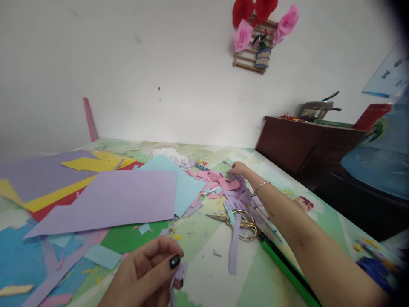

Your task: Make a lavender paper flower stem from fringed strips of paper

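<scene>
My left hand (150, 270), with dark nail polish, is low in the middle of the view. Its thumb and fingers pinch a small purple paper strip (180, 272), partly hidden by the fingers. My right hand (239, 169) reaches far across the table, above the far edge of the pink and purple paper scraps (220, 183). Its fingers are drawn together; a small pale bit shows at their tips, too small to name. Gold-handled scissors (244, 224) lie on the table between my hands. A purple paper strip (234, 247) rests across them.
Large purple sheets (128, 198), a light blue sheet (188, 187) and yellow paper (96, 164) spread over the left side. A green-handled tool (284, 268) lies under my right forearm. White shreds (171, 157) sit near the wall. A dark red cabinet (287, 140) stands behind right.
</scene>
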Available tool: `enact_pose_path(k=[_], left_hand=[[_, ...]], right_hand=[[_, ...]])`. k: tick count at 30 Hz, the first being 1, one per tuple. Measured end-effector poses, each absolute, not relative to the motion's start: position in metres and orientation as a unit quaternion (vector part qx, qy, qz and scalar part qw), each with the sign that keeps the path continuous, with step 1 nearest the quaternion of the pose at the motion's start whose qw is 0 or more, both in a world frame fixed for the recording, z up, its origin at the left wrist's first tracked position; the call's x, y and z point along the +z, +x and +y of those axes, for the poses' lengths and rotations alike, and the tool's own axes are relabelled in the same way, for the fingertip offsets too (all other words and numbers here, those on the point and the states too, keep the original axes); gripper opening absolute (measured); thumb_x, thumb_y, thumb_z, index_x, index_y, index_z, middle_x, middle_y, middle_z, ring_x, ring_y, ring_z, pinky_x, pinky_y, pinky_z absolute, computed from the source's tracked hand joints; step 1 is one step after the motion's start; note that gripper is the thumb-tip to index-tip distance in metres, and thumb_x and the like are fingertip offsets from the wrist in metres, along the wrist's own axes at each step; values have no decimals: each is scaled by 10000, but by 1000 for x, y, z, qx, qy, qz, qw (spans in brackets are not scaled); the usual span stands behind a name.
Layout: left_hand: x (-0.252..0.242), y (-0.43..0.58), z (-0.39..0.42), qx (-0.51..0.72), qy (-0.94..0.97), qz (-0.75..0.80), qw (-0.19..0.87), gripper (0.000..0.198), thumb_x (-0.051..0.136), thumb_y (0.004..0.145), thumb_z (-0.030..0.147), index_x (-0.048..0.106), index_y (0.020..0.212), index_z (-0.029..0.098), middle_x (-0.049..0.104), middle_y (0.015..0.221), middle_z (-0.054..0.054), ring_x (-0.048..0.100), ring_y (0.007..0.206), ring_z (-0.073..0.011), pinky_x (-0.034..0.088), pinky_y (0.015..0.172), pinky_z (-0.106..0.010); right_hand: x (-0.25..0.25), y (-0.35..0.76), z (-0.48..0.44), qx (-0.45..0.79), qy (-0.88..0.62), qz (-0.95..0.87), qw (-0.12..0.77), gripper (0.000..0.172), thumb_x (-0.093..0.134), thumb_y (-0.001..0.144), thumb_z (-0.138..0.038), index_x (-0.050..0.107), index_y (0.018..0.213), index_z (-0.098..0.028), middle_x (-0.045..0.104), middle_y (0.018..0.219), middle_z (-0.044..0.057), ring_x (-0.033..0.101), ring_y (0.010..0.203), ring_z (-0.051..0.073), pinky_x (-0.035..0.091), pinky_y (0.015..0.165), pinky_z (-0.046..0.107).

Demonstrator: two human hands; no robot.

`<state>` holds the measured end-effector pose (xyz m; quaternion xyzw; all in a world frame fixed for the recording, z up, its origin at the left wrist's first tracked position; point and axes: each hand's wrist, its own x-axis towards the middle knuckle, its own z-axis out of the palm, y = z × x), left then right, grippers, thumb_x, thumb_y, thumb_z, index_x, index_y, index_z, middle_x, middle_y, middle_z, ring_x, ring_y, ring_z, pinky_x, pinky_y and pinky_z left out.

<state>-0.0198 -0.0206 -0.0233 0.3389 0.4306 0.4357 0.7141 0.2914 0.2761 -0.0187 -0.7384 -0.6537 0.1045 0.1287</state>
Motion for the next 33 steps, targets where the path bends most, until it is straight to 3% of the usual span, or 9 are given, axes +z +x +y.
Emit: enact_pose_path(k=[5, 9, 16, 24, 27, 33], left_hand=[[-9, -18, -23, 464, 350, 446, 680, 289, 777, 539, 374, 609, 668, 177, 539, 484, 14, 362, 310, -34, 218, 353, -168], [-2, -17, -23, 487, 380, 441, 651, 263, 768, 536, 339, 623, 664, 161, 566, 522, -2, 403, 353, -51, 213, 386, -173], [-6, -21, -18, 528, 388, 439, 614, 222, 749, 547, 303, 641, 687, 169, 568, 542, 0, 408, 440, -69, 246, 423, -181], [-10, -21, -17, 554, 436, 432, 562, 213, 743, 543, 283, 672, 706, 165, 587, 604, -3, 420, 480, -70, 292, 455, -190], [-15, -22, -15, 555, 464, 427, 543, 204, 732, 571, 261, 679, 744, 168, 599, 625, -6, 451, 503, -82, 320, 468, -193], [-21, -33, -11, 630, 440, 362, 527, 252, 683, 565, 157, 691, 816, 178, 595, 652, 13, 561, 612, -112, 414, 586, -207]], right_hand=[[-15, 281, 270, 88, -741, -655, 114, 376, 715, 561, -329, 684, 866, -112, 673, 657, 83, 632, 688, 215, 447, 581, 248], [-7, 280, 263, 58, -749, -642, 152, 319, 686, 584, -287, 671, 849, -111, 679, 737, 100, 630, 741, 215, 446, 606, 243], [47, 285, 239, -49, -709, -622, 327, 371, 470, 802, -300, 498, 1141, -151, 646, 999, 84, 590, 885, 162, 423, 744, 237], [116, 274, 183, -123, -539, -599, 579, 300, 511, 744, -259, 508, 1030, -166, 640, 894, 58, 581, 763, 144, 420, 707, 248], [127, 259, 156, -18, -532, -587, 610, 298, 536, 700, -243, 527, 989, -167, 629, 874, 54, 577, 764, 147, 427, 686, 253], [97, 212, 83, 339, -421, -634, 553, 366, 614, 620, -204, 526, 975, -179, 588, 747, -9, 549, 664, 114, 450, 658, 257]])
